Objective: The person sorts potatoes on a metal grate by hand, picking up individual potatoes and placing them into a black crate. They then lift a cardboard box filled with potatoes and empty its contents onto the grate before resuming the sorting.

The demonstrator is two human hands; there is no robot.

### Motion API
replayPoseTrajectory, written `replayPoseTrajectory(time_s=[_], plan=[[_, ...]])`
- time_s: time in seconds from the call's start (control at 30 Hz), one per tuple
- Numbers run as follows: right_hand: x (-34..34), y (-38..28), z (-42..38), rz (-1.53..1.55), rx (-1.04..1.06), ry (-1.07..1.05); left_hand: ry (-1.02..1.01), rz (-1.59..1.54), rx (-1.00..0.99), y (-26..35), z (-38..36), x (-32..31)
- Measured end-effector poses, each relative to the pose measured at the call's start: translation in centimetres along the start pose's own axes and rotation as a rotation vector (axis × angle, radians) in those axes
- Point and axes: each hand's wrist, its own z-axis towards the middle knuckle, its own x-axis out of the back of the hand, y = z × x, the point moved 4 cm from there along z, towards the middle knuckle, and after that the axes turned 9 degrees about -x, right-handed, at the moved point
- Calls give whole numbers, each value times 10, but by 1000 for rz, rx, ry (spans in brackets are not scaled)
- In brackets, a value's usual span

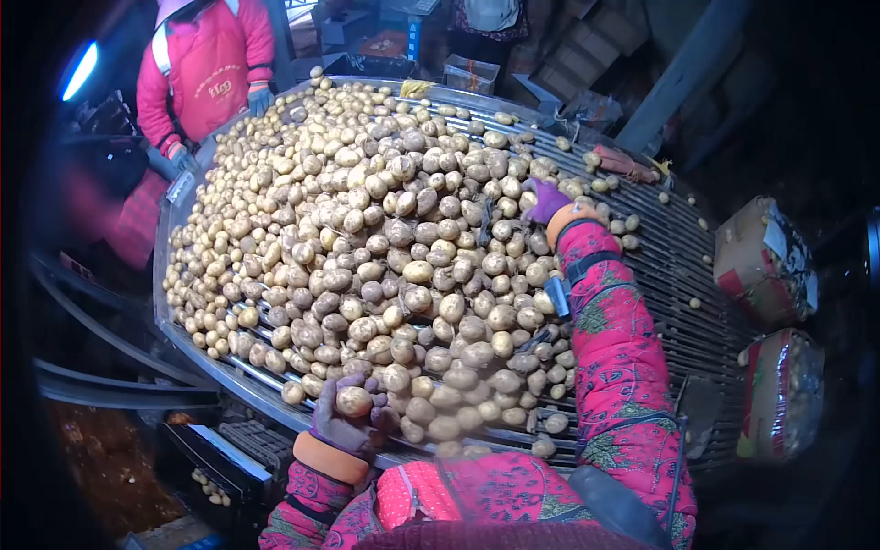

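A wide heap of potatoes, some smeared with dark soil, covers much of the slatted metal table. At the near edge my left hand, in a dark purple glove, is curled round a pale potato. My right arm stretches forward to the heap's right side. There my right hand, in a purple glove, rests against potatoes, its visible fingers apart; its far side is partly hidden. A blue strip sticks out beside my right forearm.
Across the table at the left stands a person in pink, gloved hands at the rim. Filled boxes and a clear-wrapped box stand at the right. A red bag lies on the slats. A slanted post rises behind.
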Motion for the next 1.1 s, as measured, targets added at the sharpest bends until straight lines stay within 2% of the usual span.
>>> replayPoseTrajectory(time_s=[0.03, 0.1, 0.13, 0.17, 0.23, 0.27, 0.3, 0.33, 0.37, 0.4, 0.5, 0.57, 0.6, 0.63, 0.67, 0.73, 0.77, 0.83, 0.87, 0.9, 0.93, 1.0, 1.03, 1.07, 1.1], plan=[[-2, -4, -6, 0, 11, 38, 58, -16, 2, 0, -2, -2], [-9, -17, -12, 23, 33, 100, 36, 50, -29, 1, -3, 5], [-1, -18, -14, 77, 13, 13, 26, 129, -42, 3, -3, 13], [7, -19, -20, 86, 6, -4, -55, 159, -46, 5, 0, 23], [20, -16, -35, 412, 96, -15, -213, 72, -14, 5, 2, 21], [23, -13, -47, 391, 76, 68, -118, 51, 13, 5, -2, 22], [-18, 22, -20, 459, 189, 53, -401, -38, 26, 1, 7, 25], [-26, 32, -22, 338, 267, 185, -297, 17, 43, 2, 2, 26], [-17, 28, -32, 300, 135, 58, -162, 23, 98, 6, -9, 20], [-23, 33, -23, 333, 182, 27, -76, 80, 27, 7, -13, 19], [-10, -2, -26, 296, 142, 20, -167, 36, 3, 11, -17, 15], [-19, -20, -16, 229, 238, 50, -174, 101, -14, 13, -26, 11], [-13, -27, -19, 263, 151, -36, -202, 77, -33, 14, -31, 11], [-16, -32, -35, -293, 606, 292, -229, 54, -52, 15, -37, 12], [-24, -30, -35, -280, 608, 289, -260, 73, -79, 15, -42, 14], [-19, -10, -27, -338, -114, -179, -293, 56, -89, 16, -45, 29], [-2, -14, -30, -357, -103, -160, -346, 23, -90, 11, -45, 34], [19, -22, -74, -962, -384, -625, -326, 104, -144, 7, -46, 42], [50, -40, -99, -776, -308, -551, -250, 87, -149, 5, -48, 44], [28, -29, -66, -330, -90, -322, -175, 78, -150, 4, -50, 46], [28, -28, -48, 114, 118, -78, -182, 88, -140, 4, -52, 46], [20, -24, -48, 479, 251, -159, -148, 5, -186, 6, -56, 48], [2, -17, -33, 579, 441, -138, -126, 41, -210, 8, -55, 52], [24, -45, -76, 839, 262, -399, -92, 26, -167, 7, -54, 54], [23, -61, -86, 824, 531, -348, -56, 10, -128, 8, -53, 55]])
